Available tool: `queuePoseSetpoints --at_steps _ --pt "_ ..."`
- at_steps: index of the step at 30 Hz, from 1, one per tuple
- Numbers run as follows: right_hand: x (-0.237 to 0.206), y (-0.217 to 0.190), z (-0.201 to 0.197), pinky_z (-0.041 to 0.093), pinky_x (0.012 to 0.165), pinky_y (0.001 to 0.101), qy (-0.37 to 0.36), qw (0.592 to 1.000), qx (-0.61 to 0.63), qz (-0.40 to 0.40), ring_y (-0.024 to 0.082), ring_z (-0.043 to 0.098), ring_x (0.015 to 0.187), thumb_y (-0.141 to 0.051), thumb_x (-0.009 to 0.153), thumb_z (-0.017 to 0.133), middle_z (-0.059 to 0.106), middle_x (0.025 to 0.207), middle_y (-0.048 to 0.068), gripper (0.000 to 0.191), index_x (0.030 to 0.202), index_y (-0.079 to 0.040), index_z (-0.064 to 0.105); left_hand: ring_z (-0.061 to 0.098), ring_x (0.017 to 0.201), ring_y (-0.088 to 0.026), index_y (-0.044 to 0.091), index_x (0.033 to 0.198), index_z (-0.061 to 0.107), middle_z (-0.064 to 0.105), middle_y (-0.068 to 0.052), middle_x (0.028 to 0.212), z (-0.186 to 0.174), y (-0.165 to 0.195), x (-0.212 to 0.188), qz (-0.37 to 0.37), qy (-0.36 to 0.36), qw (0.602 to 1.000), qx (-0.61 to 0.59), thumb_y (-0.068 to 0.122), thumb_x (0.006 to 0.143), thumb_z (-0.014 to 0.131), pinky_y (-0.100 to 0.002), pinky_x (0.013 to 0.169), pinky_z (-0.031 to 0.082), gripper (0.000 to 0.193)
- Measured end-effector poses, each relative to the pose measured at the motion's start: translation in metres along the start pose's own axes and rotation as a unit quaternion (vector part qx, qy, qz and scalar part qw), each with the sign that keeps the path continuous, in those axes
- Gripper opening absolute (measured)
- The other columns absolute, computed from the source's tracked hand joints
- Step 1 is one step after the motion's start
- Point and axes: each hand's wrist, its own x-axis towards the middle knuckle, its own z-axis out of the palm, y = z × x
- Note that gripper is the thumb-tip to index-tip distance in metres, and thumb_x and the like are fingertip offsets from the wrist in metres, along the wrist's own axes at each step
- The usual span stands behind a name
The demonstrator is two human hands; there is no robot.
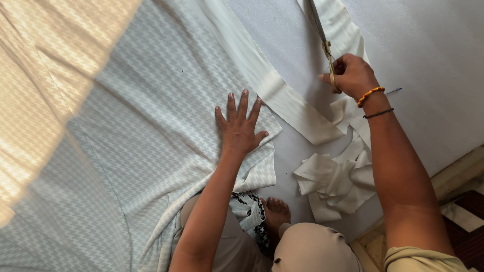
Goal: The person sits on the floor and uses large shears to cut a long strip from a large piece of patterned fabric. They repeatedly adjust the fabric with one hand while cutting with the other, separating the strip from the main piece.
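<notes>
Pressing left hand (239,126) flat on patterned fabric (151,116); right hand (351,74) gripping scissors (322,35).

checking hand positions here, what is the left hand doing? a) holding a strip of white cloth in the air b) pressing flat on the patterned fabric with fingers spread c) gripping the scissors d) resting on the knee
b: the left hand lies palm-down with fingers spread on the patterned fabric, while the right hand holds the scissors over the white strip.
</notes>
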Motion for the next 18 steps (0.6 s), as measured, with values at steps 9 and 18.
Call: queuePoseSetpoints --at_steps 9,18 --pt "-0.104 0.096 0.058 0.051 0.052 0.0287 -0.016 1.000 -0.017 -0.020 0.013 0.061 0.055 -0.032 0.087 0.082 0.066 0.063 0.007 0.036 0.084 0.000 0.065 -0.017 0.154 -0.049 0.025 0.166 -0.007 -0.019 -0.003 0.172 -0.052 -0.008 0.034 -0.035 -0.176 0.983 0.023 0.075 0.053 0.086 -0.087 0.109 0.009 0.154" --pt "-0.118 0.187 0.109 0.058 0.059 0.0400 -0.112 0.988 -0.082 0.060 0.027 0.068 0.060 -0.027 0.100 0.078 0.066 0.065 0.024 0.042 0.098 0.013 0.064 -0.016 0.162 -0.042 0.035 0.167 -0.001 -0.017 0.002 0.175 -0.062 -0.022 0.005 -0.032 -0.145 0.988 -0.030 0.063 0.061 0.091 -0.080 0.122 0.006 0.143"
